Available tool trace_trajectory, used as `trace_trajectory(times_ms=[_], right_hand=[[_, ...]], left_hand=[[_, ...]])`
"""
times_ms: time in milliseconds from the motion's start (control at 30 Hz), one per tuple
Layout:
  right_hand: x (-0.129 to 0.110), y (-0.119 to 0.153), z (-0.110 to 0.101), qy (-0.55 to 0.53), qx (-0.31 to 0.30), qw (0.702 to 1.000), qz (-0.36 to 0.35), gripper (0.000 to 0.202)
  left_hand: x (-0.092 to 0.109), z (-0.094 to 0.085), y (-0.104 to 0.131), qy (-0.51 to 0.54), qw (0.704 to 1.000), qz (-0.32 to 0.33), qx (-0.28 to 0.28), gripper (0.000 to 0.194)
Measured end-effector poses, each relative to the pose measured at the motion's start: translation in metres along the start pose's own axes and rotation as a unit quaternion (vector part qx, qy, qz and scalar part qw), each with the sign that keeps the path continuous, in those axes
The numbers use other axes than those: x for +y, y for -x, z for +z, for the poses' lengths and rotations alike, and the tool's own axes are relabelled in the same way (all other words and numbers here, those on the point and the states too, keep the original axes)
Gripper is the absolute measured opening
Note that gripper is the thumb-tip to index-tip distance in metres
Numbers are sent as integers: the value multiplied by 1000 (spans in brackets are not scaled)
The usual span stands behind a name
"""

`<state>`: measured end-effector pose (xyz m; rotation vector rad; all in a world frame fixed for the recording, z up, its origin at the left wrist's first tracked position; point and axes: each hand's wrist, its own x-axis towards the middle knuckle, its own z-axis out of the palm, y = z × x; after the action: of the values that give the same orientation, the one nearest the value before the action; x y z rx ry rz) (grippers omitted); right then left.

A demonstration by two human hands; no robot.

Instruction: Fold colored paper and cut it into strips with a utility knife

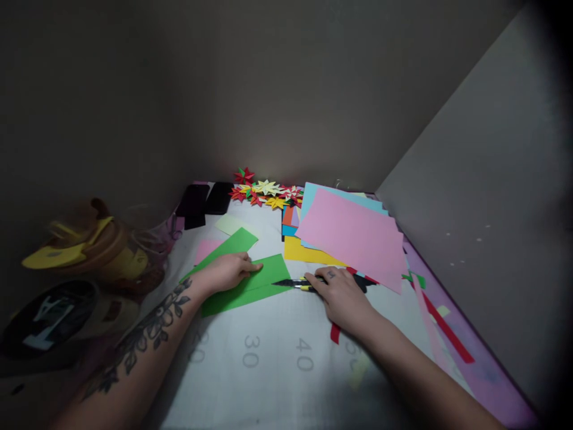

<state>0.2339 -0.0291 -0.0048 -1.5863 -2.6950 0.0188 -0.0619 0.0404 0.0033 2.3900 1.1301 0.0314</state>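
So the bright green rectangular paper sheet (250, 285) sits on the white mat with printed grey numbers (277, 382), under the left hand (226, 272). Index finger's stuck out straight across it, the others curled in; can't tell if the thumb pinches anything. There's a faint line across the sheet, crease or cut, no idea, but I see no gap opened along it.

At 3 o'clock from it, the right hand (342, 295) has its fingers close together, curled round a black-and-yellow cutting tool (283, 282), dark tip over the sheet's edge. Second green paper piece (224, 249) at 11.

Further out, multicoloured pointy paper stars (267, 188) at 12 look finished to me. The big pink paper sheet (353, 236) at 2 looks unworked, so I'd say plenty's left.
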Motion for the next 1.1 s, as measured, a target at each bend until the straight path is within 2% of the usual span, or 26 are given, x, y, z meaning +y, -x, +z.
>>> trace_trajectory(times_ms=[133, 467, 833, 1100], right_hand=[[-4, 1, 0, -1, -4, 1000, 17, 54], [-10, 6, 0, -12, -30, 999, 39, 53], [-26, 2, -16, -5, -80, 994, 73, 59], [-25, -1, -27, 10, -113, 990, 79, 57]], left_hand=[[-5, -4, -1, -12, 999, 14, -27, 39], [-19, 7, -3, 53, 998, 28, 10, 31], [-18, 8, -2, 50, 998, 26, 9, 33], [-16, 6, -1, 51, 998, 28, 9, 32]])
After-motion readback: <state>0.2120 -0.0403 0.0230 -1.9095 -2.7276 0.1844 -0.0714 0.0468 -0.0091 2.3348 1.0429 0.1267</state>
